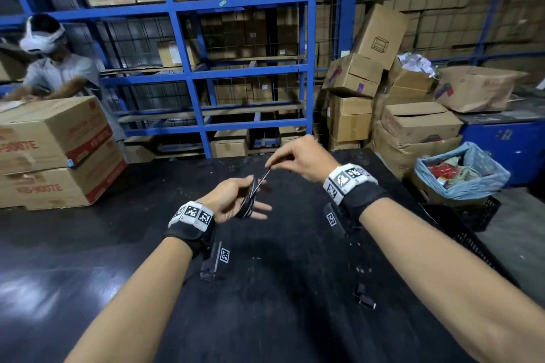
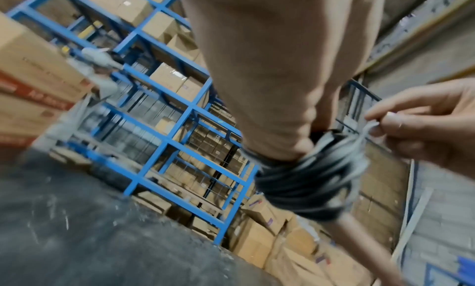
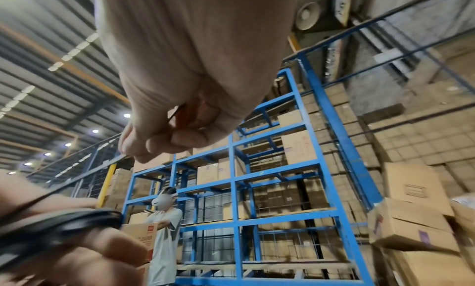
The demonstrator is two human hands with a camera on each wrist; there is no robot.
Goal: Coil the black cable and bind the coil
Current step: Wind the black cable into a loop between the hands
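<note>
My left hand [image 1: 254, 194] holds the coiled black cable [image 1: 247, 205] upright above the black table, thumb on one side and fingers on the other. A thin tie strand [image 1: 262, 178] runs from the coil up and right to my right hand [image 1: 270, 167], which pinches its end between thumb and forefinger. In the left wrist view the coil [image 2: 308, 176] sits under the thumb, and the right hand [image 2: 377, 125] pinches the pale tie end [image 2: 368, 130] just beside it. The right wrist view shows the pinching right hand [image 3: 133, 154] above the coil [image 3: 64, 223].
The black table [image 1: 295, 318] carries two tagged black strips [image 1: 219, 256] [image 1: 333, 218] and a small black piece [image 1: 364, 299]. Cardboard boxes [image 1: 53, 150] stand at its left, with another person [image 1: 56, 68] behind them. Beyond are a blue rack [image 1: 206, 82] and a lined bin [image 1: 460, 174].
</note>
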